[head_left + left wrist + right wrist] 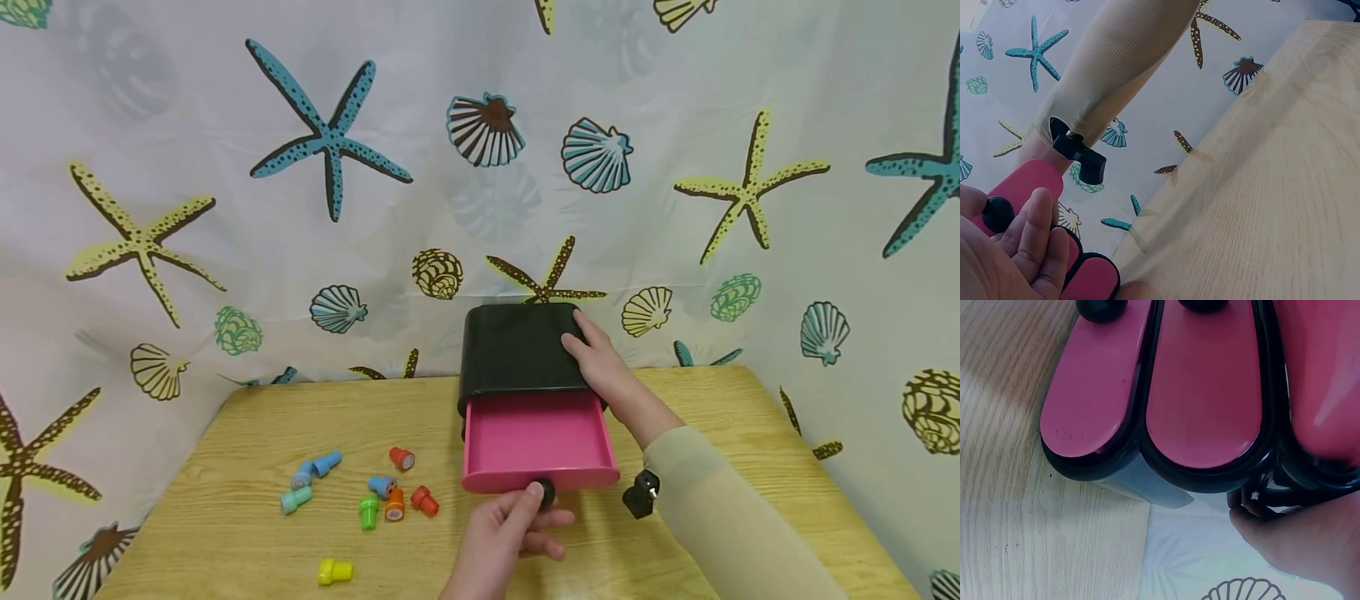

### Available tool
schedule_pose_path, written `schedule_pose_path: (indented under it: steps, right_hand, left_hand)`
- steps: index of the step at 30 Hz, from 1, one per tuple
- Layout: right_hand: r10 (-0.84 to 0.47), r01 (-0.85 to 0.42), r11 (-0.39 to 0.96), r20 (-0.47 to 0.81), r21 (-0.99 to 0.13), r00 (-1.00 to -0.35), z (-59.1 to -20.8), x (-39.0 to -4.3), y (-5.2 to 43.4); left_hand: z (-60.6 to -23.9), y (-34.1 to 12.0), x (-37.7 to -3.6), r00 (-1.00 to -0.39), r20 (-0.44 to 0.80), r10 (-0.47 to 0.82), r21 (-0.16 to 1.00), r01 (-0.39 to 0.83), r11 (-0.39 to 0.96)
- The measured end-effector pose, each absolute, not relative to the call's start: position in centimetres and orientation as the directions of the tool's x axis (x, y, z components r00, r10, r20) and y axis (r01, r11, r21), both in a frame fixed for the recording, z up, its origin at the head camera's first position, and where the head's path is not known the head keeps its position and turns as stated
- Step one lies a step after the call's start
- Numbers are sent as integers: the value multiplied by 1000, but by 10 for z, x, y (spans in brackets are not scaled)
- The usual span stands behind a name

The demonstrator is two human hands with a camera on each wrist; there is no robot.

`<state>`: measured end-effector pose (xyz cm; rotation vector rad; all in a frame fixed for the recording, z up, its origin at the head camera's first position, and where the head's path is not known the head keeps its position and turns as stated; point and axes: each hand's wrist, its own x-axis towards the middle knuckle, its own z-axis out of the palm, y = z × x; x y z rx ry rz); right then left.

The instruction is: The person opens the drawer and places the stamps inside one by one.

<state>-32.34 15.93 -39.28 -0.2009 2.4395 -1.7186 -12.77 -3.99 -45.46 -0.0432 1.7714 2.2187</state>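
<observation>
A black cabinet (525, 350) with pink drawer fronts stands on the wooden table. Its top pink drawer (538, 437) is pulled out toward me. My left hand (498, 533) pinches the round black knob (547, 494) of that drawer between thumb and fingers. At the cabinet's right side, my right hand (611, 367) holds the upper edge, thumb over the top. In the right wrist view its fingertips bend in against the side. Two lower drawers (1204, 394) show in that view, pushed in, each with a black knob.
Left of the cabinet lie several small coloured toy stamps, among them a red stamp (424, 500), a green stamp (368, 512) and a teal stamp (296, 500). A yellow stamp (334, 572) lies nearer me. Behind the table (247, 450) hangs a sea-patterned curtain (405, 208).
</observation>
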Motion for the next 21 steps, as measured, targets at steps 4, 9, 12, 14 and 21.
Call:
schedule_pose_path:
  steps: [4, 9, 12, 14, 21]
  right_hand:
    - [-191, -20, 334, -47, -942, -981, -393, -323, 159]
    - [-186, -17, 339, -49, -941, -981, -393, -324, 160]
    - [-186, -15, 335, -50, -942, -981, -394, -324, 159]
    - [-188, -15, 334, -51, -943, -981, -394, -323, 159]
    - [-185, -9, 333, -56, -943, -981, -392, -322, 159]
  left_hand:
    - [-460, -41, -128, -953, -201, 228, 952, -245, -184]
    - [-464, -41, -128, -951, -201, 237, 953, -246, -179]
    - [-465, -42, -129, -950, -200, 239, 953, -245, -180]
    - [-465, -42, -129, -950, -198, 241, 953, -244, -178]
    - [-464, -44, -128, -949, -193, 248, 954, -241, -177]
